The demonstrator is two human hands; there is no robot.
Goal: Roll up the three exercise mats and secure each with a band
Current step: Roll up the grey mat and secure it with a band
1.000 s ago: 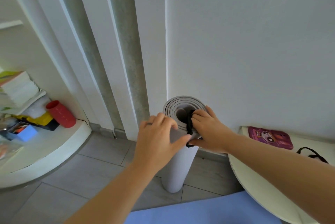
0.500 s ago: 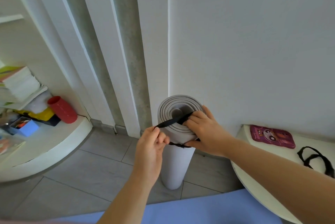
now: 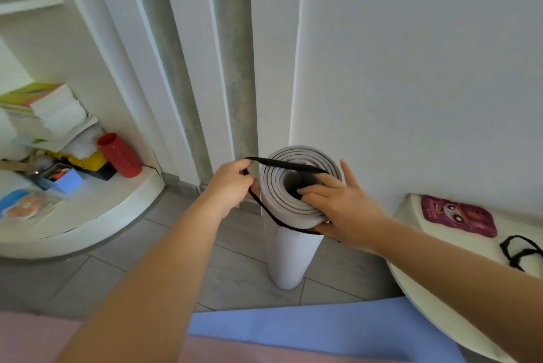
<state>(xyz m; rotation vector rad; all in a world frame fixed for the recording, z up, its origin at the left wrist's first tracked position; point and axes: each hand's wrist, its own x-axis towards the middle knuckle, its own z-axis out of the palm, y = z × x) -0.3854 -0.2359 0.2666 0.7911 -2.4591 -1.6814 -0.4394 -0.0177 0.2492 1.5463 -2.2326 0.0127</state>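
A rolled grey mat point(image 3: 293, 248) stands upright on the floor against the white wall. A black band point(image 3: 282, 163) stretches across its top end and loops under its near side. My left hand point(image 3: 232, 186) is closed on the band's left end, just left of the roll. My right hand point(image 3: 340, 204) rests on the roll's top rim, fingers over the band, thumb under the near edge. A blue mat point(image 3: 308, 330) and a pink mat point(image 3: 35, 336) lie flat at the bottom.
Another black band point(image 3: 517, 251) and a pink pouch point(image 3: 458, 215) lie on a white round surface point(image 3: 426, 298) at right. At left, a curved white shelf point(image 3: 97, 224) holds books, a red cylinder point(image 3: 120, 154) and a blue box. Grey tiled floor lies between.
My left hand has pulled the band's end further left and up, stretching it wide across the roll's top. My right hand has opened flatter on the rim.
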